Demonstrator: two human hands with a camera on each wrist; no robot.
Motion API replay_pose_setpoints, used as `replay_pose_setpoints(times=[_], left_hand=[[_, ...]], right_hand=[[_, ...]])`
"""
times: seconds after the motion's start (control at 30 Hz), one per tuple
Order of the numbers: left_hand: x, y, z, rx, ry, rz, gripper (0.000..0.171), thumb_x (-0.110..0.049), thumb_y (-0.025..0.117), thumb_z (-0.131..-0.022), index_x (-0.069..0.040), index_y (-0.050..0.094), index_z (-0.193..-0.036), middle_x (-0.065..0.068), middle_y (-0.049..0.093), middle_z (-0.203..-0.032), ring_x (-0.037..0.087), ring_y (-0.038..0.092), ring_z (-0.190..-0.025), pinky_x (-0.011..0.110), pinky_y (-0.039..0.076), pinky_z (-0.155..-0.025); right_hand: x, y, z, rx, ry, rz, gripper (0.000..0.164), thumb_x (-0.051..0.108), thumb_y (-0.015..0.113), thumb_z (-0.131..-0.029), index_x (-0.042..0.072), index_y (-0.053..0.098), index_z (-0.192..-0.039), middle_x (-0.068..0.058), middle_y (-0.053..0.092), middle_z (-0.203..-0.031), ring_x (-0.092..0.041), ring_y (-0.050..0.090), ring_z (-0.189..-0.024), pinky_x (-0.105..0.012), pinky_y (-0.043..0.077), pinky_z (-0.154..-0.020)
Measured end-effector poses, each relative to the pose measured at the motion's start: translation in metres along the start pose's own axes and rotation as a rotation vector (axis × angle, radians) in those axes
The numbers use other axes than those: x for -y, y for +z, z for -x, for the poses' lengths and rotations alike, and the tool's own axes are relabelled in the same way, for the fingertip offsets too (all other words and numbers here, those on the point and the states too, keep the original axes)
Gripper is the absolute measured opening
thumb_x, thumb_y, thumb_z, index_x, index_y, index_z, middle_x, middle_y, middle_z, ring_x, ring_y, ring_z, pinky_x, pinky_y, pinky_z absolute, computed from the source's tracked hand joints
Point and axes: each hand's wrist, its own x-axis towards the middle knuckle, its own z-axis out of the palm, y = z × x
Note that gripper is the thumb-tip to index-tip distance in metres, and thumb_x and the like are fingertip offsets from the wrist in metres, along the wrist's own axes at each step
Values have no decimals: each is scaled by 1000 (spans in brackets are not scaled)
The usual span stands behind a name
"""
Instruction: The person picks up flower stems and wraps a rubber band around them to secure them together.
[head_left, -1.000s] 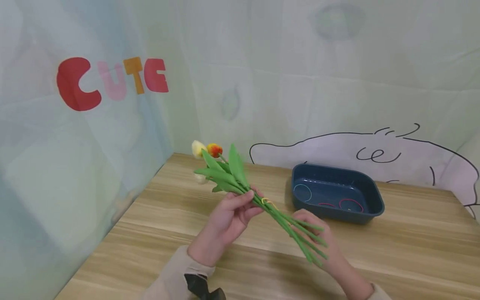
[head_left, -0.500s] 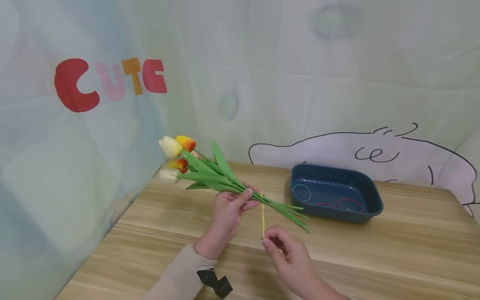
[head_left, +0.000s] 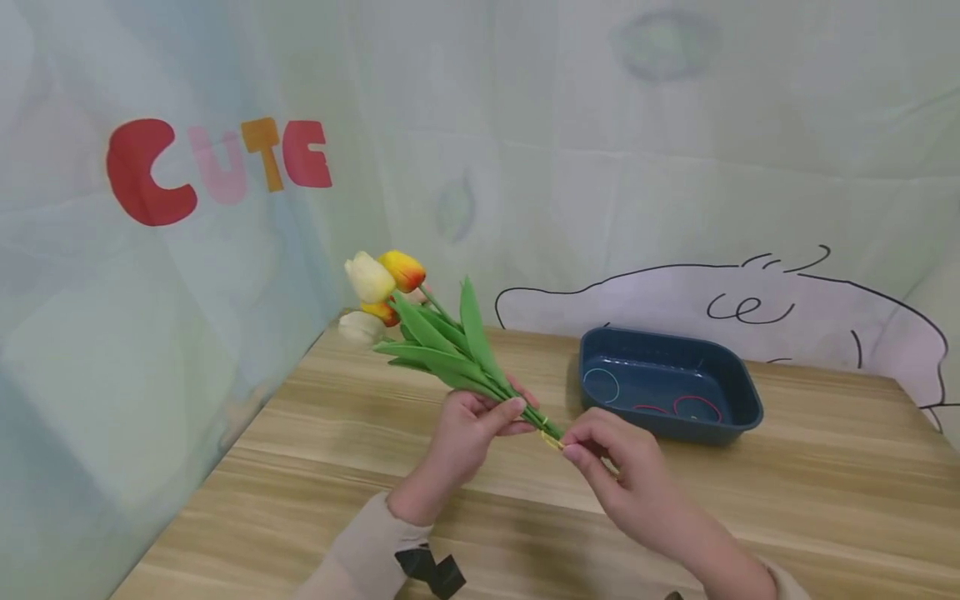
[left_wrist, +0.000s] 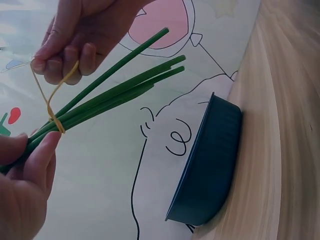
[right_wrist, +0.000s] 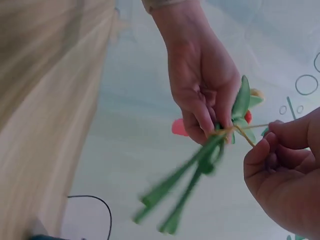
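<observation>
A bunch of artificial tulips with broad green leaves (head_left: pixel 431 342) is held up above the tabletop (head_left: pixel 300 467), tilted, its blooms toward the far left and its stem ends toward the right. Two cream-white blooms and two yellow-and-red ones show, with a pinkish one partly hidden behind them. Around the bare green stems (left_wrist: pixel 112 92) runs a thin yellow elastic band (left_wrist: pixel 59 125), which crosses itself just off the stems and stretches away in a loop.

The left hand (head_left: pixel 465 429) grasps the stems between thumb and fingers, right beside the band on the leaf side. The right hand (head_left: pixel 630 479) pinches the far end of the loop between thumb and fingertips, pulling it taut; in the head view this hand hides the stem ends.

Judging by this, the binding is partly done: the stems are gathered and at least one turn of elastic encircles them. The stretched loop is the slack left to take up; the number of turns cannot be told.

Behind the right hand, a dark blue rectangular tray with rounded corners (head_left: pixel 671 427) stands on the tabletop, holding a thin green ring (head_left: pixel 618 386) and two thin red bands (head_left: pixel 697 397), all unused. Beyond hangs a pale printed cloth backdrop (head_left: pixel 540 192) with colourful letters.
</observation>
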Motion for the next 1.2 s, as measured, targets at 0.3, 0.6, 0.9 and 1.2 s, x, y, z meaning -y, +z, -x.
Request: replay_pose_setpoints(times=[0.3, 0.6, 0.9, 1.2], left_hand=[[3, 0, 0, 94, 45, -150, 15, 6, 58, -91, 18, 55, -100, 37, 60, -98, 11, 69, -85, 36, 61, -78], [4, -8, -6, 161, 0, -171, 14, 7, 56, -92, 18, 55, -100, 39, 60, -99, 5, 68, -81, 35, 61, -78], [-8, -22, -4, 397, -29, 109, 7, -3, 59, -93, 3, 62, -95, -2, 68, -88, 10, 68, -80, 29, 62, -74], [-8, -34, -5, 472, -10, 488, 7, -13, 59, -96, -13, 63, -101, -2, 70, -94, 6, 65, -86, 22, 59, -79]], right_hand=[[5, -33, -21, 78, -108, 139, 33, -17, 66, -79, 14, 57, -87, 8, 53, -82, -3, 46, -71, -11, 41, -56], [7, -73, -44, 36, -260, 251, 14, -2, 57, -93, 9, 56, -84, 6, 54, -84, -3, 46, -75, -13, 40, -61], [-38, -86, -49, -56, -335, 139, 33, 26, 51, -100, 1, 58, -80, -3, 57, -79, -5, 49, -77, -13, 42, -64], [-80, -49, -16, -24, -119, -283, 3, -7, 57, -91, -5, 57, -89, -2, 53, -88, -11, 49, -80, -15, 48, -60]])
